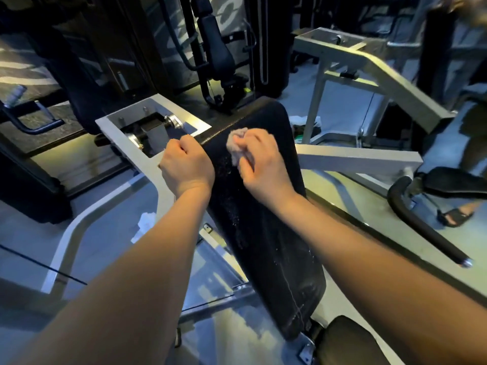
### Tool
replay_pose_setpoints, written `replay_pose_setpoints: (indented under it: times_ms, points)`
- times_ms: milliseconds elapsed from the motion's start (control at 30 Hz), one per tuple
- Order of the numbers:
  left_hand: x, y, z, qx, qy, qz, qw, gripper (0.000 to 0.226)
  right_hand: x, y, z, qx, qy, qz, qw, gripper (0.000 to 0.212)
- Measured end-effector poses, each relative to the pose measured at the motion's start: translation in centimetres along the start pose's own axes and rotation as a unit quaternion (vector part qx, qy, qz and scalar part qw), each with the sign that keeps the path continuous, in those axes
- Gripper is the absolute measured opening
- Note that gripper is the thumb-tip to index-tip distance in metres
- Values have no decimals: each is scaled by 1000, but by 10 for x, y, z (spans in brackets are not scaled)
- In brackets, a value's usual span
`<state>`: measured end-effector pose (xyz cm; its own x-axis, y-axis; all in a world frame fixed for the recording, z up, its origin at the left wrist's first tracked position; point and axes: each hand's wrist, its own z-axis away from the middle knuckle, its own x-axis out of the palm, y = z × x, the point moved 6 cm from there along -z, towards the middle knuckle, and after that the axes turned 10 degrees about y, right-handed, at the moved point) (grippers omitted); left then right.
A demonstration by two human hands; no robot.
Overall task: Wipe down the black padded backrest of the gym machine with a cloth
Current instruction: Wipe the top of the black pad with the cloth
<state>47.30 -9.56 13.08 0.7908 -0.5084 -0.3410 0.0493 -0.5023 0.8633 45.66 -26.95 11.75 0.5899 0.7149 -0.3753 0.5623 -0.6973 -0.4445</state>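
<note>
The black padded backrest runs from the middle of the view down toward the lower right, with pale specks and streaks on its surface. My right hand is shut on a bunched pinkish cloth and presses it against the upper part of the pad. My left hand is closed over the pad's upper left edge, beside the silver frame.
A silver metal frame with a pivot bracket sits left of the pad, and a silver arm extends right. A black foam handle lies at right near a person's sandalled foot. The black seat pad is bottom right. White crumpled paper lies on the floor.
</note>
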Motion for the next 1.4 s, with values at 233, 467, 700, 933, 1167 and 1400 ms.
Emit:
replay_pose_setpoints:
  times_ms: [233, 467, 700, 933, 1167, 1400]
  points:
    - [2, -3, -2, -14, -18, 43, 999, 39, -6, 25, -40, -40, 5, 76, 996, 19]
    - [1, -4, 1, -19, -15, 30, 999, 34, 6, 1, -48, 30, 31, 33, 999, 36]
    - [1, -6, 1, -7, -14, 29, 999, 35, -10, 50, -123, -8, -215, 159, 963, 35]
    - [1, -4, 0, 3, -6, 43, 999, 32, 19, -32, -97, -55, -340, 34, 938, 32]
    - [0, -6, 1, 12, -3, 52, 999, 31, -4, 32, -131, 32, -275, 171, 946, 32]
    - [-2, -8, 2, 1, 10, 65, 998, 33, 7, -58, -79, -95, -298, 11, 950, 31]
